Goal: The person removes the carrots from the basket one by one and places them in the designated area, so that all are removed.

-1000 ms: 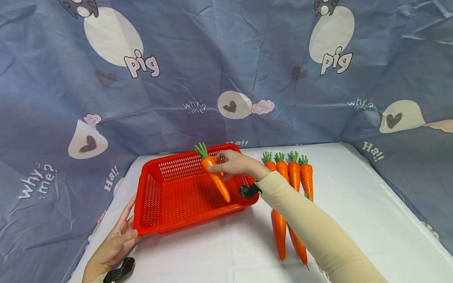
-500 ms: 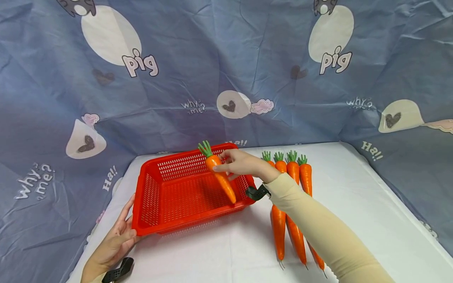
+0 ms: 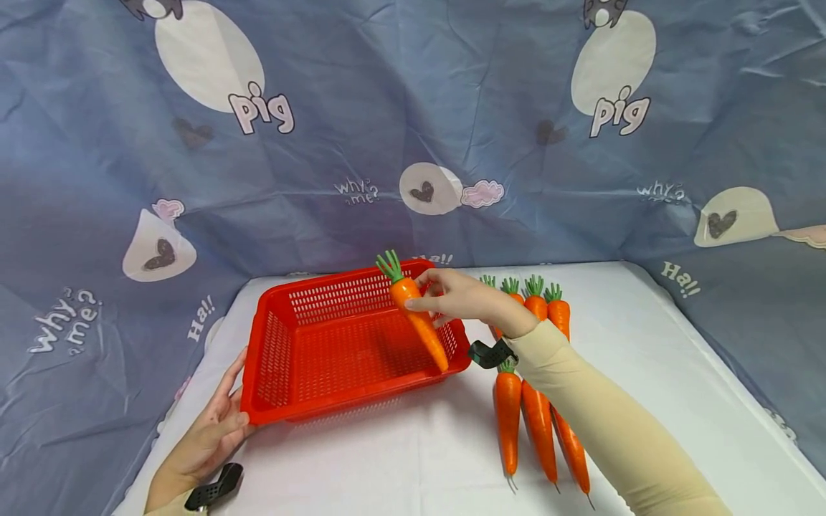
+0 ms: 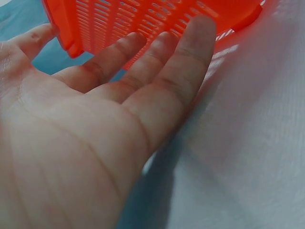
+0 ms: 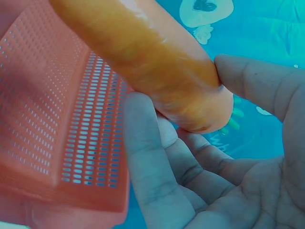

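In the head view, a red mesh basket (image 3: 348, 358) sits at the left of the white cloth. My right hand (image 3: 454, 294) pinches an orange carrot (image 3: 415, 319) with green stubs near its upper end, tip slanting down to the right. The carrot hangs over the basket's right part. Up close in the right wrist view, thumb and fingers meet around the carrot (image 5: 162, 67). My left hand (image 3: 209, 433) touches the basket's near left corner. In the left wrist view, its fingers (image 4: 171, 86) lie fairly straight against the basket's slotted wall (image 4: 114, 24).
Several more carrots lie in two rows right of the basket, a back row (image 3: 558, 312) and a front row (image 3: 508, 419). My right sleeve (image 3: 600, 408) partly covers them. Behind the white cloth (image 3: 335, 466) hangs a blue printed curtain (image 3: 323, 107).
My right hand has moved right with the carrot, from over the basket's middle right toward its right side. The left hand stays at the basket's corner.
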The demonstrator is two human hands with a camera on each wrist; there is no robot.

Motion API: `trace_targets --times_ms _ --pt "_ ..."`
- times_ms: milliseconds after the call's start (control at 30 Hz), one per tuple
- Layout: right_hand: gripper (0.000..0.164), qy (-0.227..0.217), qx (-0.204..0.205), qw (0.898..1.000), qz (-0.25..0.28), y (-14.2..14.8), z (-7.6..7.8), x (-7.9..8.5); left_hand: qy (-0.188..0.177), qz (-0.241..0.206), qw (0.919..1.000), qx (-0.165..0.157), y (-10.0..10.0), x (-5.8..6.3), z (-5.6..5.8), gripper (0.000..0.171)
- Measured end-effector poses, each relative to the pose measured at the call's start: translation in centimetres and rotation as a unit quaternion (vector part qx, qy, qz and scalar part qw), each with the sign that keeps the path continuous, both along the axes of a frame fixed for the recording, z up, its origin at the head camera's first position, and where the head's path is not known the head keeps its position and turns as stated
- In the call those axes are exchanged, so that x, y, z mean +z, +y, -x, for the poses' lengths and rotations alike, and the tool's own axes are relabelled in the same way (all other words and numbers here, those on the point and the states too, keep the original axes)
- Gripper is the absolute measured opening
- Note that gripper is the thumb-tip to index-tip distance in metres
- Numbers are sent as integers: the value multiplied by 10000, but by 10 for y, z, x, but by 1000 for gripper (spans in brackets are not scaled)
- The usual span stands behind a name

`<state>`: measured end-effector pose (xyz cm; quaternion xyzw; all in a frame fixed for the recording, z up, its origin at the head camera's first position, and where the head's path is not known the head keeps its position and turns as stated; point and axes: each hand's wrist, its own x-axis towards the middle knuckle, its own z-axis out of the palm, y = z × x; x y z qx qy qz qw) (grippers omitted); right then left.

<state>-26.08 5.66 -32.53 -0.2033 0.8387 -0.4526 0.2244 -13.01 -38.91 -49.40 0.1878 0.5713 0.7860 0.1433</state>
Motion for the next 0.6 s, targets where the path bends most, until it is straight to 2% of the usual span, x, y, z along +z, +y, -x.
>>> trace_targets --times_ms 300,467,600 --pt "56 120 -26 9999 -6 17 -9 4 -85 95 9999 85 1 1 0 93" --pt "50 157 -101 9998 114 27 -14 4 -11 29 10000 8 1 1 1 94" --pt "47 125 -174 9994 255 36 -16 1 -67 127 9998 112 0 1 1 93"
